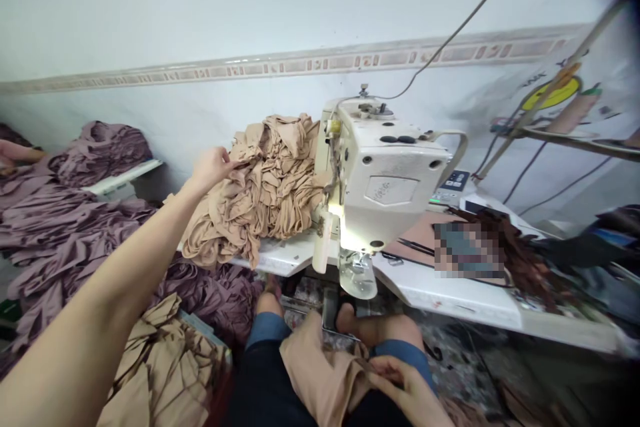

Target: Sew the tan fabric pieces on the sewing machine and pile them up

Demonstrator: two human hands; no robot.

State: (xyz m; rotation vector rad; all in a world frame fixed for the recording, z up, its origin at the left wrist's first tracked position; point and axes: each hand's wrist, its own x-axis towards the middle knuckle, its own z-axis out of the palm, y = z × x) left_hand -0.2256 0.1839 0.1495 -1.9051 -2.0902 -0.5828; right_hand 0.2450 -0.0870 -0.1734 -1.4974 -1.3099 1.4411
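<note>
My left hand (214,168) reaches out to a heap of tan fabric pieces (280,180) on the sewing table, its fingers pinched on the edge of one piece at the heap's left side. Low in the view, my right hand (407,383) has its thumb and fingers closed on a tan fabric piece (325,373) that drapes over my lap. To the right of the heap stands a white sewing machine (385,173) with its lamp lit over the needle area, which is mostly hidden behind the machine head.
Mauve fabric (100,153) is piled at the left, where another person's arm (23,150) shows. More tan pieces (160,367) lie in a container beside my left leg. Tweezers (417,245), brown scraps (525,247) and a control panel (454,183) are on the table's right side.
</note>
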